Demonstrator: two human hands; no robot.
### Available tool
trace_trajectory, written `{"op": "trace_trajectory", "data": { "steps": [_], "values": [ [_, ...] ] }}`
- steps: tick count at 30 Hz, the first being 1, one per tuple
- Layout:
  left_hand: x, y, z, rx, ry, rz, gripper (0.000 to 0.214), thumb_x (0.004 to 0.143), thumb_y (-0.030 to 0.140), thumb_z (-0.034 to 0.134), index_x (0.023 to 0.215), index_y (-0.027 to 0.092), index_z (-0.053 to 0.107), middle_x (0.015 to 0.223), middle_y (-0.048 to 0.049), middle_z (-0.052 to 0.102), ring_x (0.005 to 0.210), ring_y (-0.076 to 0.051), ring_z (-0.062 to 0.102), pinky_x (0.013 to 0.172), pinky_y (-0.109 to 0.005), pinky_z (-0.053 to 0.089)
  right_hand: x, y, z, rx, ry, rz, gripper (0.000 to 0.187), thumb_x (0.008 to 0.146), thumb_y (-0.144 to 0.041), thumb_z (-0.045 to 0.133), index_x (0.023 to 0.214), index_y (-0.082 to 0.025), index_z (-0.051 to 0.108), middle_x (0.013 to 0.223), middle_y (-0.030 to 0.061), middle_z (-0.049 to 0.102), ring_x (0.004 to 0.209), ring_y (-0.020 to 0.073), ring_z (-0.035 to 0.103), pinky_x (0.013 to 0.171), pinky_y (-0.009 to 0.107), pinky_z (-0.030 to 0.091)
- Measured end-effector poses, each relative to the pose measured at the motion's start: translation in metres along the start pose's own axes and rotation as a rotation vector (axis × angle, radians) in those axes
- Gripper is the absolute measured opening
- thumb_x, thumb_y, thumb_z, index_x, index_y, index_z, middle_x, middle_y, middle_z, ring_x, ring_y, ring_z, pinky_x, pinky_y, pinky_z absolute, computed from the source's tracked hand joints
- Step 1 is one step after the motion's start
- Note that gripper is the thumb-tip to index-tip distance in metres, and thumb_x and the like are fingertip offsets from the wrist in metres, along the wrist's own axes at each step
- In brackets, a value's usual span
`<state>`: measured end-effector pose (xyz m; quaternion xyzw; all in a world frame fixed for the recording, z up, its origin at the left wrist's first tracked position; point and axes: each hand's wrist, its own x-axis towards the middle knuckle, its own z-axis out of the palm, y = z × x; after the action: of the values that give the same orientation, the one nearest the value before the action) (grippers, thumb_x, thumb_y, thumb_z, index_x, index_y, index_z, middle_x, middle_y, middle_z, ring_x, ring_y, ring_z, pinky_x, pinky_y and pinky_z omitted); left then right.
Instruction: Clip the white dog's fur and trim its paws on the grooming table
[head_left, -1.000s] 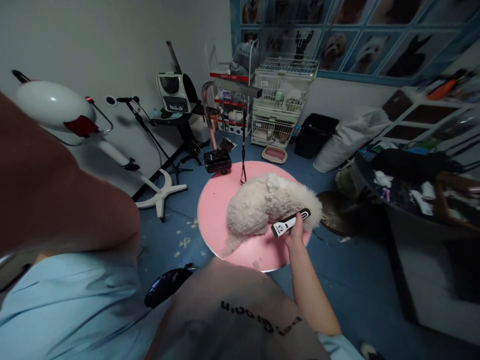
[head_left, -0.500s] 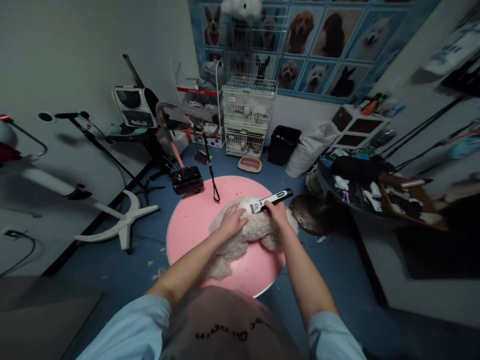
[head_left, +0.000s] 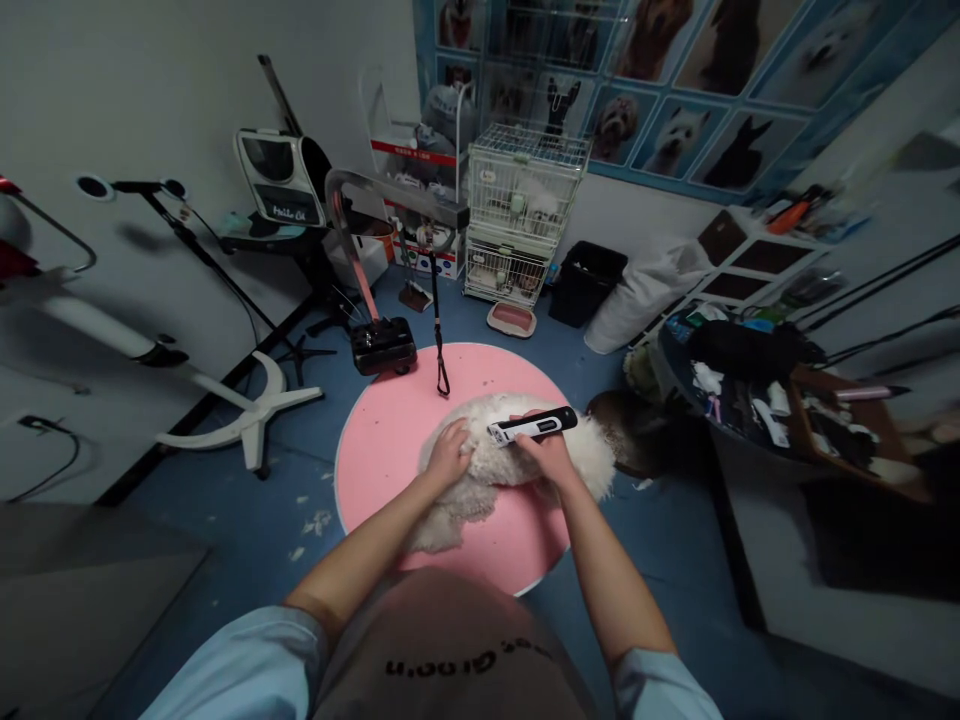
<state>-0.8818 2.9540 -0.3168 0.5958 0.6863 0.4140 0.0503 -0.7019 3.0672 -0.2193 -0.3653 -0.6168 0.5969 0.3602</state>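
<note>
A small white fluffy dog (head_left: 592, 455) lies on a round pink grooming table (head_left: 382, 440). My left hand (head_left: 448, 450) rests on the dog's coat near its middle, fingers pressed into the fur. My right hand (head_left: 546, 452) is closed round a black-and-white hair clipper (head_left: 531, 427), held level just above the dog's back with its white end pointing left. A black leash loop (head_left: 441, 375) hangs from the metal grooming arm (head_left: 397, 195) clamped at the table's far edge.
Wire cages (head_left: 521, 215) and a black bin (head_left: 585, 282) stand at the back wall. A white dryer stand (head_left: 247, 425) is at the left. A dark cluttered side table (head_left: 750, 385) sits at the right. Fur clippings (head_left: 315, 522) lie on the blue floor.
The clipper has turned from tilted up-right to nearly level and come slightly nearer over the dog. One second ago my left arm was raised close to the camera; it now rests on the dog.
</note>
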Motion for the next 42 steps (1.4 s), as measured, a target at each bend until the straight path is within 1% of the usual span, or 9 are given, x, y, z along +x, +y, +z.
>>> {"op": "trace_trajectory", "data": {
  "steps": [5,9,13,21,28,32,35,38,42],
  "values": [
    [0.001,-0.002,0.002,-0.031,-0.01,-0.048,0.022,0.077,0.013,0.058,0.099,0.016,0.062,0.128,-0.015,0.057,0.12,-0.027,0.053,0.102,-0.047,0.045,0.013,-0.001,-0.009,-0.024,0.085,-0.035,0.024,0.065,-0.029,0.063,0.087,-0.019,0.062,0.09,0.0057,0.072,0.082,0.0212,0.066,0.081,0.036,0.051],
    [0.002,-0.003,0.005,-0.035,0.022,-0.077,0.025,0.078,0.013,0.057,0.103,0.016,0.062,0.126,-0.014,0.058,0.119,-0.027,0.053,0.102,-0.047,0.044,0.019,0.001,-0.002,-0.032,0.04,-0.027,0.025,0.061,-0.028,0.065,0.084,-0.019,0.062,0.087,0.0058,0.073,0.078,0.0222,0.067,0.075,0.035,0.052],
    [0.002,-0.002,0.006,-0.048,0.041,-0.094,0.02,0.08,0.015,0.057,0.099,0.017,0.063,0.122,-0.0129,0.06,0.118,-0.026,0.054,0.101,-0.045,0.046,0.016,0.004,0.005,-0.036,0.009,-0.026,0.027,0.062,-0.029,0.065,0.086,-0.019,0.061,0.088,0.0054,0.073,0.079,0.0221,0.067,0.073,0.034,0.053],
    [-0.001,-0.001,0.004,-0.073,0.063,-0.109,0.018,0.082,0.017,0.056,0.098,0.017,0.063,0.119,-0.0123,0.06,0.115,-0.025,0.055,0.1,-0.044,0.046,0.013,0.002,0.01,-0.059,-0.011,-0.005,0.027,0.063,-0.031,0.064,0.086,-0.018,0.061,0.087,0.0064,0.073,0.076,0.0218,0.066,0.069,0.033,0.053],
    [-0.01,0.004,0.004,-0.092,0.075,-0.112,0.018,0.083,0.017,0.053,0.098,0.018,0.061,0.116,-0.0102,0.061,0.113,-0.023,0.056,0.099,-0.043,0.047,-0.014,-0.005,0.015,-0.084,-0.061,-0.003,0.024,0.067,-0.032,0.063,0.087,-0.019,0.064,0.085,0.0056,0.072,0.078,0.0222,0.066,0.073,0.034,0.054],
    [-0.021,0.007,0.005,-0.09,0.073,-0.103,0.021,0.083,0.018,0.052,0.102,0.017,0.061,0.118,-0.0121,0.06,0.115,-0.025,0.054,0.1,-0.044,0.046,-0.029,-0.014,0.004,-0.109,-0.076,-0.025,0.03,0.061,-0.029,0.07,0.089,-0.022,0.061,0.092,0.0042,0.072,0.083,0.0217,0.067,0.08,0.035,0.053],
    [-0.026,0.01,0.008,-0.08,0.073,-0.11,0.02,0.082,0.019,0.054,0.101,0.017,0.061,0.121,-0.0134,0.058,0.117,-0.026,0.053,0.1,-0.046,0.045,-0.016,-0.021,-0.008,-0.148,0.049,-0.036,0.024,0.067,-0.033,0.066,0.087,-0.021,0.06,0.09,0.0056,0.071,0.081,0.0208,0.065,0.077,0.034,0.052],
    [-0.027,0.013,0.011,-0.071,0.084,-0.127,0.019,0.082,0.02,0.055,0.1,0.016,0.061,0.125,-0.0148,0.055,0.12,-0.028,0.05,0.102,-0.047,0.043,0.009,-0.025,-0.009,-0.203,0.15,-0.03,0.018,0.07,-0.036,0.062,0.075,-0.02,0.058,0.074,0.0047,0.068,0.069,0.0195,0.061,0.065,0.03,0.05],
    [-0.026,0.014,0.012,-0.071,0.082,-0.138,0.018,0.082,0.018,0.055,0.099,0.015,0.061,0.128,-0.0149,0.054,0.121,-0.027,0.05,0.103,-0.045,0.043,0.026,-0.021,0.013,-0.242,0.071,-0.007,0.018,0.065,-0.034,0.067,0.064,-0.02,0.056,0.056,-0.0001,0.06,0.053,0.016,0.054,0.05,0.026,0.043]
  ]
}}
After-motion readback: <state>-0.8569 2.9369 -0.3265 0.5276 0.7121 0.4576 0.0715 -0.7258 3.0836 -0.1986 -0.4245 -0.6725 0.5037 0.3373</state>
